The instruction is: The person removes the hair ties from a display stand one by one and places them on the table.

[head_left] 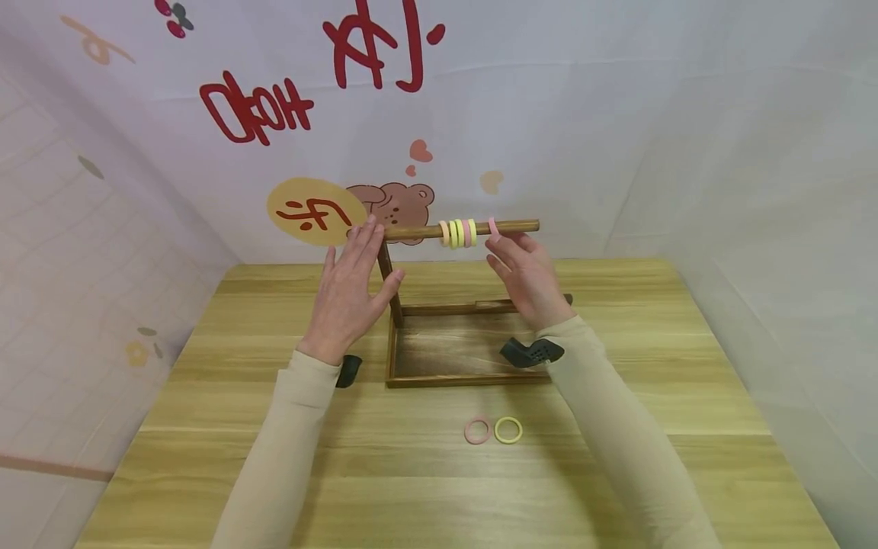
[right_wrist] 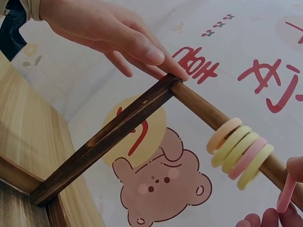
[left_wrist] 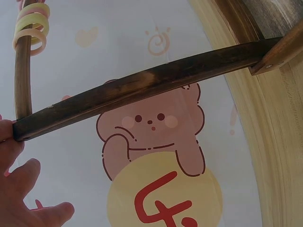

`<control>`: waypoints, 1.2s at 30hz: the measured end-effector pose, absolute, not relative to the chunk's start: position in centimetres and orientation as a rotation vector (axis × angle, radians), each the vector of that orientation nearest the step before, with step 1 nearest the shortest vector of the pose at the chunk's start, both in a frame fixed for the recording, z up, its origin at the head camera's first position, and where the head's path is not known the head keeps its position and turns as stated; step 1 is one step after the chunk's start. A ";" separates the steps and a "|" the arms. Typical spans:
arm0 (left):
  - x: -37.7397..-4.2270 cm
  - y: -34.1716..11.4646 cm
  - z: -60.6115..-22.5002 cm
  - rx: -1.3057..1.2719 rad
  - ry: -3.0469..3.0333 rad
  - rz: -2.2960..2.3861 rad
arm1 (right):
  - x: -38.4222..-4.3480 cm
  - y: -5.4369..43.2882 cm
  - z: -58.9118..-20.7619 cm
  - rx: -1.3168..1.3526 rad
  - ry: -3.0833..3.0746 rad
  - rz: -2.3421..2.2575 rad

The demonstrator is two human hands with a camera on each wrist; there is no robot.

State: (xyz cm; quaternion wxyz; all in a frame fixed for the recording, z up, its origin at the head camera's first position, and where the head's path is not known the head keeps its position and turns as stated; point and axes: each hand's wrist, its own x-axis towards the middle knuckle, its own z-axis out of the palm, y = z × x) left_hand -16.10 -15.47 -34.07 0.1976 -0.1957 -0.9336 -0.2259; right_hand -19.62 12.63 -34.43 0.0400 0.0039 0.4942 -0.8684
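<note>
A brown wooden stand has an upright post (left_wrist: 142, 85) and a horizontal rod (head_left: 411, 232) at its top. Several soft-looking rings (right_wrist: 241, 146), peach, yellow and pink, hang bunched around the rod's middle. My right hand (head_left: 527, 276) pinches a pink ring (right_wrist: 286, 193) between thumb and fingers, at the rod to the right of the bunch. With fingers nearly straight, my left hand (head_left: 347, 293) touches the corner where post and rod meet. In the left wrist view only part of that hand shows, at the lower left.
On the table (head_left: 384, 473), in front of the stand's tray-like base (head_left: 466, 380), lie a pink ring (head_left: 477, 431) and a yellow ring (head_left: 508, 431). Behind hangs a white cloth (head_left: 549, 114) printed with a bear and red characters. My right forearm passes over the base's right end.
</note>
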 end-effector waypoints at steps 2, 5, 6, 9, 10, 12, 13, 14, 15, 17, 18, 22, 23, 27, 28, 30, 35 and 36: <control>-16.1 -15.5 -34.1 -0.545 -2.617 -0.633 | -19.6 12.8 -34.4 0.017 1.506 -2.667; -16.1 -15.4 -34.1 -0.539 -2.623 -0.632 | -19.6 13.2 -34.4 0.026 1.488 -2.680; -16.1 -15.4 -34.1 -0.538 -2.624 -0.631 | -19.6 13.3 -34.5 0.030 1.488 -2.684; -16.1 -15.5 -34.1 -0.537 -2.627 -0.631 | -19.6 13.5 -34.4 0.039 1.496 -2.691; -16.1 -15.5 -34.1 -0.538 -2.627 -0.632 | -19.6 13.5 -34.4 0.040 1.506 -2.690; -16.1 -15.5 -34.1 -0.540 -2.626 -0.632 | -19.5 13.7 -34.4 0.047 1.511 -2.694; -16.1 -15.5 -34.1 -0.540 -2.625 -0.631 | -19.5 13.8 -34.4 0.049 1.509 -2.696; -16.1 -15.4 -34.1 -0.540 -2.624 -0.630 | -19.5 13.9 -34.4 0.048 1.512 -2.698; -16.1 -15.4 -34.1 -0.540 -2.624 -0.629 | -19.5 14.0 -34.4 0.049 1.511 -2.702; -16.1 -15.4 -34.1 -0.540 -2.624 -0.629 | -19.5 14.2 -34.4 0.051 1.501 -2.711; -16.1 -15.4 -34.1 -0.540 -2.623 -0.629 | -19.5 14.3 -34.4 0.052 1.491 -2.719; -16.1 -15.4 -34.1 -0.540 -2.621 -0.630 | -19.5 14.7 -34.4 0.041 1.510 -2.719; -16.1 -15.4 -34.1 -0.540 -2.618 -0.632 | -19.5 14.8 -34.3 0.038 1.519 -2.715; -16.1 -15.4 -34.2 -0.541 -2.609 -0.631 | -19.5 15.3 -34.3 0.045 1.530 -2.720; -16.1 -15.4 -34.1 -0.541 -2.609 -0.632 | -19.5 15.4 -34.2 0.048 1.530 -2.724; -16.1 -15.4 -34.1 -0.540 -2.608 -0.631 | -19.5 15.6 -34.2 0.059 1.514 -2.738; -16.1 -15.4 -34.1 -0.540 -2.610 -0.628 | -19.6 16.1 -34.1 0.095 1.489 -2.758; -16.1 -15.4 -34.1 -0.541 -2.610 -0.627 | -19.6 16.2 -34.1 0.099 1.490 -2.758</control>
